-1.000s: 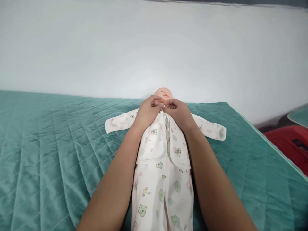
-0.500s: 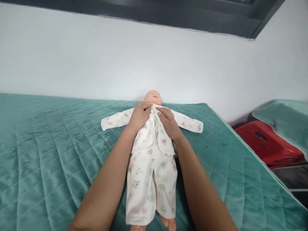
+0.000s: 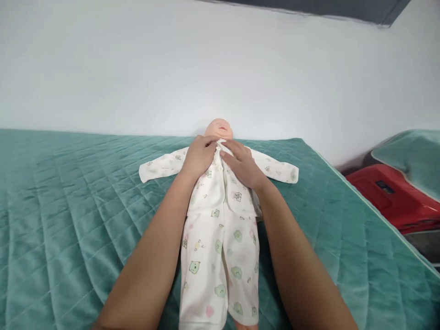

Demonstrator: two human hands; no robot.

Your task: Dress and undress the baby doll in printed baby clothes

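A baby doll (image 3: 220,128) lies on its back with its head toward the wall and both arms spread wide. It wears a white printed baby shirt (image 3: 237,197) with buttons down the front and matching printed trousers (image 3: 206,270). On the chest by the collar rests my left hand (image 3: 200,156), its fingers lying over the shirt with index and thumb a little apart. Opposite it, my right hand (image 3: 242,164) lies flat on the other side of the shirt front, thumb and fingers apart. The front edges meet between my hands. Most of the doll's feet are out of view.
A green quilted bedspread (image 3: 85,206) lies under the doll, ending at a white wall (image 3: 144,68). Beyond the bed's right edge is a red case (image 3: 392,195), partly under a green quilted cloth (image 3: 409,151). A dark frame (image 3: 326,7) crosses the wall above.
The view has tilted downward and come slightly closer. My hands stay at the collar; my right thumb now points toward the buttons, and the shirt's front edges lie closer together.
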